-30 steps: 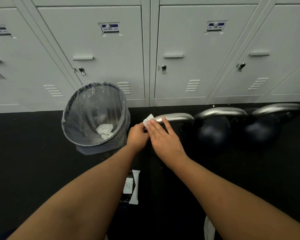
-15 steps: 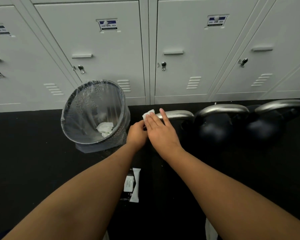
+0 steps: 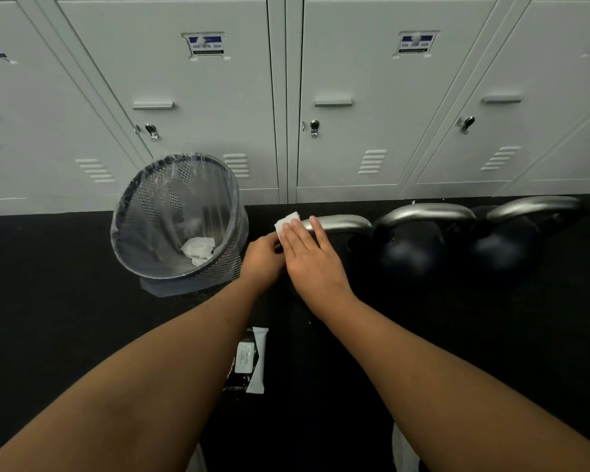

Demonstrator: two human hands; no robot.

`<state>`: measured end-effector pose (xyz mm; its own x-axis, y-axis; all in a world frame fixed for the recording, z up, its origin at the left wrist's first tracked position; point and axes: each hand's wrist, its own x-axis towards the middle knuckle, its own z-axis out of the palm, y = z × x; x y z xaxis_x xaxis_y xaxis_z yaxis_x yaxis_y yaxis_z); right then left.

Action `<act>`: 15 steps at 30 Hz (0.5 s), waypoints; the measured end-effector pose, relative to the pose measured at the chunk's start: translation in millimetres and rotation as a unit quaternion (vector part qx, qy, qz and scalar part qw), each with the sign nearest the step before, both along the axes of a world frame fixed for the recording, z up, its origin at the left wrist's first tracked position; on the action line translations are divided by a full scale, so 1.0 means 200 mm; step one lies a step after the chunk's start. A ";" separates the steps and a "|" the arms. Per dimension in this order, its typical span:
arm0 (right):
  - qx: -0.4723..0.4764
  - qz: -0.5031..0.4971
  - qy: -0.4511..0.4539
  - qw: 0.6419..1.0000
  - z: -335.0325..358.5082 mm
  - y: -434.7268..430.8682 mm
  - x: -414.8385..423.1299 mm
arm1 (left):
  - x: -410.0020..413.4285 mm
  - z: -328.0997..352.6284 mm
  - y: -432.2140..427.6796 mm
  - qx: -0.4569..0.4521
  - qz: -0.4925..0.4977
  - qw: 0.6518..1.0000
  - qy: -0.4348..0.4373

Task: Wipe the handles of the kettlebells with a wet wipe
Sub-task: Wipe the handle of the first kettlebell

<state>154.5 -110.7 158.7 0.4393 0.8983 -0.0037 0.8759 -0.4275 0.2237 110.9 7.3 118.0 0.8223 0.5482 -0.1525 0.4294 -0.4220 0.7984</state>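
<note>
Three dark kettlebells with silver handles stand in a row on the black floor: the left one point(image 3: 341, 223), the middle one point(image 3: 426, 212) and the right one point(image 3: 532, 204). A white wet wipe point(image 3: 286, 222) lies over the left end of the left handle. My right hand point(image 3: 309, 253) presses flat on the wipe with straight fingers. My left hand point(image 3: 261, 258) is curled just left of it and pinches the wipe's lower edge.
A mesh waste bin point(image 3: 143, 264) with a clear liner stands to the left, with a crumpled used wipe point(image 3: 198, 251) inside. A pack of wipes point(image 3: 249, 359) lies on the floor between my arms. Grey lockers point(image 3: 201, 131) line the back.
My hands stay on the left handle's end with the wipe; the view has shifted slightly. The right hand's fingers have slid a little further over the wipe.
</note>
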 end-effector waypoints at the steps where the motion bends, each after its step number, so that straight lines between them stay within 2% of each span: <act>1: -0.008 0.003 -0.002 1.000 0.01 -0.01 0.00 | 0.00 0.00 0.00 0.005 0.000 1.000 0.007; 9: -0.018 -0.032 0.004 0.999 0.00 0.05 -0.02 | 0.02 0.02 0.01 0.043 -0.013 0.998 0.051; 11: -0.015 -0.020 -0.003 1.000 -0.02 0.00 -0.04 | 0.00 0.03 0.02 -0.002 -0.013 0.999 0.045; 15: -0.026 -0.018 -0.040 0.999 -0.02 0.00 -0.02 | -0.05 0.06 0.02 -0.086 0.002 0.995 -0.052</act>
